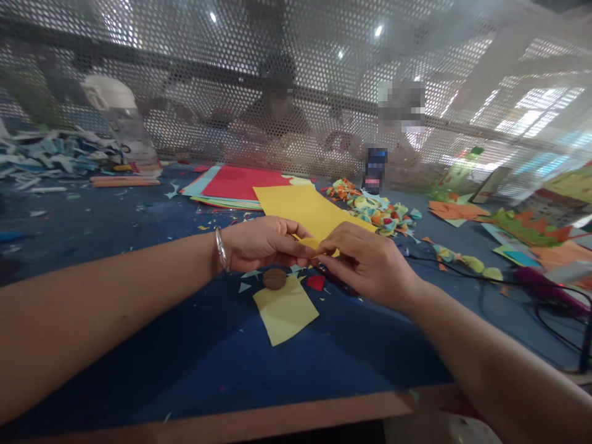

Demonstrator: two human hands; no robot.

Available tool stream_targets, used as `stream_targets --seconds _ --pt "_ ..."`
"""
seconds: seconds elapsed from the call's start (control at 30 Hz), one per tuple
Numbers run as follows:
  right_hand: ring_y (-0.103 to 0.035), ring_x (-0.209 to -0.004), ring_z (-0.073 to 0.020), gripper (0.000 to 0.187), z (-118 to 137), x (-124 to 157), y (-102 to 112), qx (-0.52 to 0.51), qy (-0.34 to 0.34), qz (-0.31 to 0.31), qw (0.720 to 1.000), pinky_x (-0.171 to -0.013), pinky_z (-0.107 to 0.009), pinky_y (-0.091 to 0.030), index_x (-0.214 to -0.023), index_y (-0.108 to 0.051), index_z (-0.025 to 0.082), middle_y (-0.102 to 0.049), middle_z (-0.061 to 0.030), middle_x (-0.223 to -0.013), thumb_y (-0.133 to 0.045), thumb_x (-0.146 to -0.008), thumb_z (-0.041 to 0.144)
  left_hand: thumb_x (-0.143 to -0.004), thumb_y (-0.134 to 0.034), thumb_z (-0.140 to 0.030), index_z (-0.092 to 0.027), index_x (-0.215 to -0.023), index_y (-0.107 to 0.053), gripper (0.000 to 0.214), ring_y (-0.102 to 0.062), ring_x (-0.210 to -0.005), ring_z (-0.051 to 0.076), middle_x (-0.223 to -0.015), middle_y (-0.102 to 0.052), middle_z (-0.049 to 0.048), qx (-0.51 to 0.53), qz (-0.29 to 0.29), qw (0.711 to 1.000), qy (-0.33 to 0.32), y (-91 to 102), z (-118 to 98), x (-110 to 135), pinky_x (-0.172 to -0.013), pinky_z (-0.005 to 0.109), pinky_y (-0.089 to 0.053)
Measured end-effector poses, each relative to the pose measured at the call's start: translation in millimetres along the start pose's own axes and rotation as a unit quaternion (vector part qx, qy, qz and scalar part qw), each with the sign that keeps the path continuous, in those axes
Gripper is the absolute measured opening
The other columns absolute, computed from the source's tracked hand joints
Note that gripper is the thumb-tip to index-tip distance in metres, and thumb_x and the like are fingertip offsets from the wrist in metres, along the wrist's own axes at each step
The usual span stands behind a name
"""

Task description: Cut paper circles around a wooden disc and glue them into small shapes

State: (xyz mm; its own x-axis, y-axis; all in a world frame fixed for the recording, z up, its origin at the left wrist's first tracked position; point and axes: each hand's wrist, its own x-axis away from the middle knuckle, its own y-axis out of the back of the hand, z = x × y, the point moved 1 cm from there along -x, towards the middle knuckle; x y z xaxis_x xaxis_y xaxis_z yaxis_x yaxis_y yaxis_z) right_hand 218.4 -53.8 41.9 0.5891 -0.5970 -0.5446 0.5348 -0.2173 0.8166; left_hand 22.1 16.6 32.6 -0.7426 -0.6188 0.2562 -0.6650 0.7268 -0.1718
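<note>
Fingers of both my hands pinch a small piece of yellow paper (311, 243) between them over the middle of the table. My left hand (266, 243), with a silver bangle at the wrist, grips it from the left. From the right, my right hand (377, 262) holds its other end with thumb and fingertips. Just behind lies a large yellow sheet (308, 205), partly hidden by the hands. Below them rest a pale yellow paper square (287, 313), a brown round disc (274, 279) touching its top edge, and a red paper scrap (316, 283).
A stack of coloured paper (234, 185) lies behind. Cut paper bits (383, 216) are heaped at right. A phone (374, 169) leans at the perforated screen (324, 123). A bottle (132, 132) stands left; a magenta tool (550, 293) and black cable (462, 271) lie right.
</note>
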Motion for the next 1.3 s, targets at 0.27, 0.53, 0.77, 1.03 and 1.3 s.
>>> stream_targets --seconds 0.27,0.53,0.77,1.03,1.3 --pt "-0.053 -0.063 -0.0097 0.007 0 -2 0 -0.008 -0.093 0.005 0.996 -0.059 -0.023 -0.042 -0.085 -0.061 0.015 -0.057 -0.0008 -0.077 -0.058 -0.091 0.014 -0.075 -0.08 -0.045 -0.011 -0.086 -0.072 0.037 -0.068 -0.076 0.014 -0.084 -0.075 0.0078 -0.078 0.004 0.996 -0.043 -6.8 4 3 -0.077 0.026 -0.054" --pt "-0.05 -0.058 -0.0084 0.01 0 -6 0 -0.064 -0.151 0.012 0.986 -0.055 -0.022 -0.04 -0.079 -0.059 0.016 -0.055 0.0008 -0.073 -0.057 -0.088 0.016 -0.071 -0.079 -0.014 -0.015 -0.11 -0.064 0.043 -0.068 -0.095 0.016 -0.105 -0.073 0.0077 -0.086 -0.013 0.981 -0.175 -14.6 6 1 -0.091 0.032 -0.051" --pt "-0.049 -0.056 -0.0083 0.01 2 -4 -1 -0.071 -0.158 0.017 0.985 -0.054 -0.023 -0.04 -0.079 -0.06 0.016 -0.056 0.0006 -0.073 -0.058 -0.089 0.018 -0.068 -0.079 -0.013 -0.016 -0.092 -0.062 0.03 -0.067 -0.077 0.012 -0.09 -0.071 0.0021 -0.091 -0.041 0.98 -0.172 -13.4 9 -1 -0.077 0.028 -0.053" --pt "-0.05 -0.057 -0.0089 0.008 0 -3 -2 -0.058 -0.176 -0.021 0.983 -0.054 -0.023 -0.04 -0.081 -0.061 0.017 -0.057 0.0005 -0.073 -0.059 -0.088 0.019 -0.068 -0.081 -0.02 -0.015 -0.088 -0.061 0.028 -0.063 -0.068 0.01 -0.076 -0.067 -0.0015 -0.108 -0.115 0.964 -0.215 -16.1 9 1 -0.068 0.025 -0.05" --pt "-0.049 -0.057 -0.0091 0.009 0 -3 -2 -0.049 -0.196 -0.028 0.979 -0.053 -0.023 -0.039 -0.082 -0.062 0.017 -0.058 0.0003 -0.073 -0.06 -0.089 0.021 -0.063 -0.086 -0.026 -0.015 -0.085 -0.06 0.036 -0.063 -0.066 0.011 -0.071 -0.066 -0.0022 -0.106 -0.154 0.954 -0.236 -17.1 9 1 -0.065 0.024 -0.05"
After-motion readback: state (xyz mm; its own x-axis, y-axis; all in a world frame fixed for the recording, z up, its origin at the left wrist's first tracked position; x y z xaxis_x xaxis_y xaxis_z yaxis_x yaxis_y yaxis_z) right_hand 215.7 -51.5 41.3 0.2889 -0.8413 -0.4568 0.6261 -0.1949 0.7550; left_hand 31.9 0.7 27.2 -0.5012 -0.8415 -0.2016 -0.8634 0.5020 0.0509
